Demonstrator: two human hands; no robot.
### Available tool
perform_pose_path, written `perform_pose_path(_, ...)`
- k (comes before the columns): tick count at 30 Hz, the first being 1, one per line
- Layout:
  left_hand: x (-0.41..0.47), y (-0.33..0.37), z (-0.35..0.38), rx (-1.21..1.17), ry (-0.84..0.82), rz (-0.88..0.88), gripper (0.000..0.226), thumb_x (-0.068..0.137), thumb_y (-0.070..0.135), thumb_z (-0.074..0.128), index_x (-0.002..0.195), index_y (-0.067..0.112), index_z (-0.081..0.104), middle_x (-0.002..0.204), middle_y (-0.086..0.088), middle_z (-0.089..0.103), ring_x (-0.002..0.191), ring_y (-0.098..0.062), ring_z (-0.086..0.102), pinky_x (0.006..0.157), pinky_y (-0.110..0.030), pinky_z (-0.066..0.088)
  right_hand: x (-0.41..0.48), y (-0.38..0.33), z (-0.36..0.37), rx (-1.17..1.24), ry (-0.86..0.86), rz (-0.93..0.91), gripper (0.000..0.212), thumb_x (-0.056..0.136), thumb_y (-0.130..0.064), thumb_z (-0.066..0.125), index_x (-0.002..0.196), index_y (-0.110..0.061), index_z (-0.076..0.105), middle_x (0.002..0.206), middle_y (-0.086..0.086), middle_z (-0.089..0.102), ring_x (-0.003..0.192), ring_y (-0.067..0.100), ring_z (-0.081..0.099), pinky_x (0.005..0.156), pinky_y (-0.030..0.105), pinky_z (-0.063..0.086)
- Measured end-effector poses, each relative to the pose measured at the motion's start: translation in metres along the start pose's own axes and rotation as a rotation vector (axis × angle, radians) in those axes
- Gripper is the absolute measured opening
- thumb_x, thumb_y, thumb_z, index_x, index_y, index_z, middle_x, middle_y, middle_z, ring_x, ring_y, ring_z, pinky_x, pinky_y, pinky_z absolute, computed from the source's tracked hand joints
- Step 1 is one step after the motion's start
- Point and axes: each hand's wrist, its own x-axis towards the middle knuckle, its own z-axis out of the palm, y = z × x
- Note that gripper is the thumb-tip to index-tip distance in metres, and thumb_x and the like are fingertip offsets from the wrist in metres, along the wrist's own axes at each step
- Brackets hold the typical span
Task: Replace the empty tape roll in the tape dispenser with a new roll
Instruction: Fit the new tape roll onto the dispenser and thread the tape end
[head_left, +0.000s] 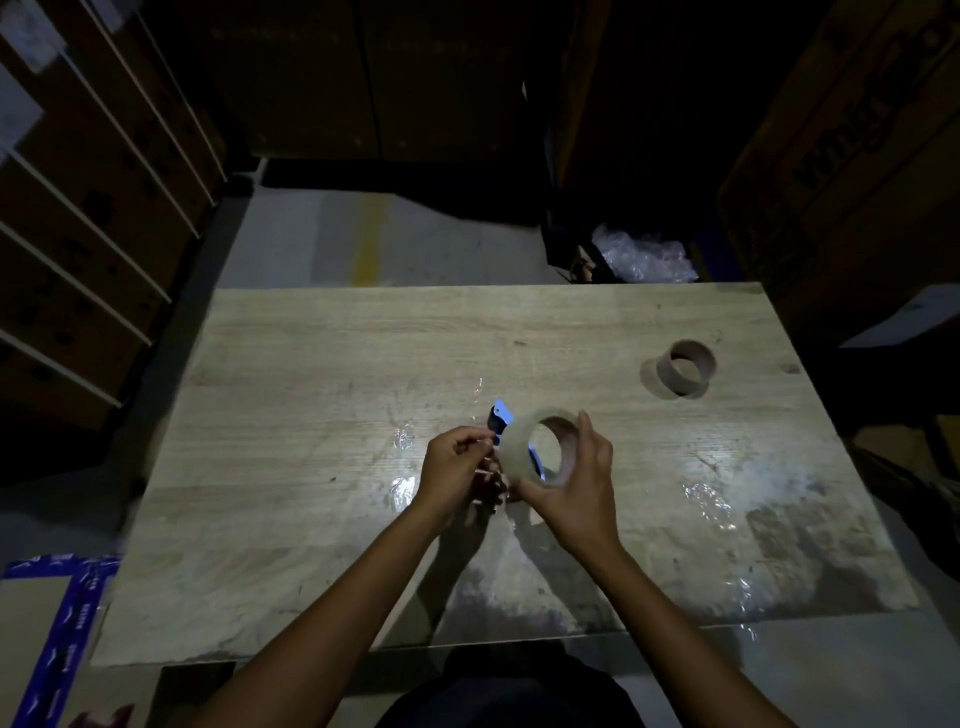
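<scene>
- Right hand (571, 488) grips the new tape roll (535, 447) above the table's (311, 364) middle.
- Left hand (457, 467) pinches at the blue tape dispenser (500, 418), mostly hidden.
- Empty core (685, 368) stands far right.

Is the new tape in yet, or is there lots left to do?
Partway. The empty core already lies aside on the table. The right hand holds the new roll at the blue dispenser, which the left hand grips. Seating the roll and threading its tape look undone.

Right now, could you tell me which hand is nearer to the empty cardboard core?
Right. The right hand holds the new tape roll, well short of the core; the left hand is farther away.
</scene>
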Motion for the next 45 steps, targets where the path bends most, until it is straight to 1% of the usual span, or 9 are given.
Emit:
perform_pose_path(3, 0.002, -0.025, 0.004, 0.25, 0.033, 0.068, 0.012, 0.089, 0.01, 0.067, 0.098, 0.017, 0.072, 0.091, -0.005, 0.073, 0.082, -0.024, 0.071, 0.074, -0.037, 0.06, -0.008, 0.014, -0.001, 0.355, -0.004, 0.255, 0.096, 0.072, -0.038, 0.084, 0.15, -0.024, 0.03, 0.15, 0.008, 0.038, 0.13, 0.026, 0.046, 0.101, 0.038, 0.044)
perform_pose_path(8, 0.001, -0.054, 0.014, 0.611, -0.059, 0.225, 0.037, 0.084, 0.019, 0.076, 0.119, 0.018, 0.065, 0.109, -0.006, 0.057, 0.09, -0.02, 0.066, 0.083, -0.034, 0.058, -0.023, 0.034, 0.009, 0.923, -0.009, 0.495, 0.046, 0.081, -0.029, 0.071, 0.121, -0.01, 0.059, 0.116, 0.022, 0.063, 0.09, 0.031, 0.066, 0.078, 0.055, 0.057)
perform_pose_path(11, 0.002, -0.06, 0.02, 0.821, -0.126, 0.258, 0.039, 0.086, 0.029, 0.074, 0.123, 0.022, 0.064, 0.111, -0.002, 0.053, 0.088, -0.017, 0.065, 0.081, -0.036, 0.057, -0.028, 0.032, 0.017, 0.983, 0.011, 0.566, 0.046, 0.079, -0.038, 0.071, 0.114, -0.01, 0.062, 0.108, 0.021, 0.064, 0.086, 0.034, 0.064, 0.081, 0.057, 0.053)
perform_pose_path(15, 0.003, -0.065, 0.024, 0.988, -0.16, 0.289, 0.025, 0.085, 0.032, 0.073, 0.105, 0.017, 0.07, 0.112, -0.003, 0.052, 0.094, -0.02, 0.06, 0.078, -0.037, 0.055, -0.023, 0.031, 0.028, 1.005, 0.008, 0.59, 0.066, 0.065, -0.049, 0.074, 0.116, -0.009, 0.064, 0.108, 0.021, 0.065, 0.089, 0.033, 0.061, 0.066, 0.037, 0.05)
perform_pose_path(23, 0.014, -0.066, 0.012, 1.075, -0.165, 0.318, 0.021, 0.084, 0.029, 0.074, 0.084, 0.008, 0.071, 0.102, -0.003, 0.052, 0.081, -0.016, 0.052, 0.064, -0.024, 0.037, -0.002, 0.031, 0.022, 0.951, 0.037, 0.516, 0.036, 0.075, -0.037, 0.064, 0.105, -0.016, 0.065, 0.093, 0.009, 0.066, 0.082, 0.024, 0.061, 0.06, 0.036, 0.047)
perform_pose_path(33, 0.015, -0.072, 0.01, 0.878, -0.17, 0.276, 0.02, 0.086, 0.029, 0.072, 0.093, 0.016, 0.058, 0.1, -0.001, 0.056, 0.079, -0.015, 0.056, 0.067, -0.026, 0.047, 0.012, 0.041, 0.018, 0.7, -0.022, 0.336, 0.054, 0.078, -0.035, 0.077, 0.126, -0.023, 0.058, 0.12, 0.006, 0.065, 0.106, 0.026, 0.065, 0.076, 0.041, 0.061)
perform_pose_path(37, 0.016, -0.061, 0.02, 0.444, 0.149, -0.014, 0.02, 0.092, 0.024, 0.063, 0.103, 0.013, 0.049, 0.094, -0.01, 0.064, 0.081, -0.025, 0.063, 0.075, -0.044, 0.053, 0.014, 0.045, 0.018, 0.59, 0.022, 0.291, 0.072, 0.078, -0.039, 0.078, 0.141, -0.024, 0.046, 0.135, 0.004, 0.054, 0.111, 0.022, 0.06, 0.065, 0.017, 0.056)
perform_pose_path(41, 0.03, -0.046, 0.033, 0.249, 0.202, -0.298, 0.046, 0.09, 0.025, 0.061, 0.132, 0.013, 0.046, 0.114, -0.002, 0.057, 0.104, -0.027, 0.061, 0.086, -0.038, 0.051, 0.029, 0.043, 0.017, 0.452, 0.028, 0.208, 0.093, 0.065, -0.067, 0.074, 0.143, -0.03, 0.042, 0.139, 0.003, 0.052, 0.118, 0.02, 0.058, 0.087, 0.039, 0.059)
perform_pose_path(45, 0.039, -0.041, 0.046, 0.209, 0.231, -0.336, 0.022, 0.09, 0.02, 0.056, 0.108, 0.006, 0.059, 0.108, -0.015, 0.066, 0.083, -0.023, 0.058, 0.068, -0.032, 0.044, 0.047, 0.026, 0.021, 0.401, -0.015, 0.208, 0.099, 0.067, -0.065, 0.071, 0.149, -0.021, 0.037, 0.145, 0.004, 0.046, 0.126, 0.021, 0.051, 0.092, 0.029, 0.051)
